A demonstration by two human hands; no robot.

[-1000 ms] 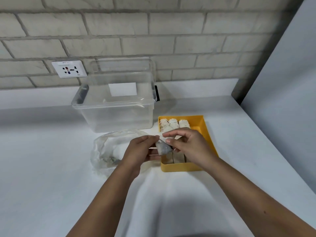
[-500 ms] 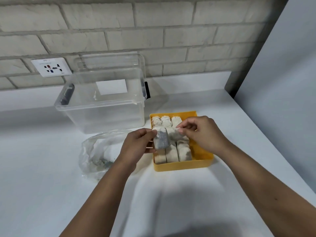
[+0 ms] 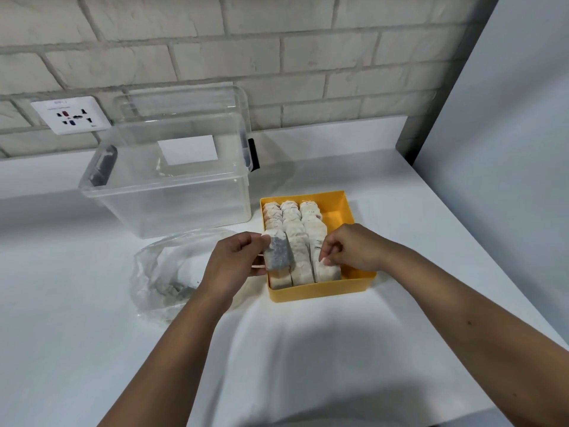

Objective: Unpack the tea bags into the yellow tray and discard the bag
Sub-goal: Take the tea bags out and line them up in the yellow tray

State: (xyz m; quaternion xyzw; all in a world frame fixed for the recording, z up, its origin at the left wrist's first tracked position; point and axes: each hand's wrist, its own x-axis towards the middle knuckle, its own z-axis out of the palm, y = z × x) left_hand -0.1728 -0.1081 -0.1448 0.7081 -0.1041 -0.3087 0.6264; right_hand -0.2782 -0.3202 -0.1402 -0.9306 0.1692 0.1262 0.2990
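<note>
Right hand (image 3: 348, 251) has dropped from above the tray onto the right-hand row as unpacking appears to near its end on the white surface (image 3: 308, 349). The clear plastic bag (image 3: 160, 272) lies slack beside the yellow tray (image 3: 320, 292), dark bits inside, not yet discarded. Three rows of tea bags (image 3: 297, 238) fill most of the tray. The left hand (image 3: 237, 260) pinches one grey tea bag (image 3: 278, 252) over the left row. Whether the right grip pinches or merely presses cannot be told.
</note>
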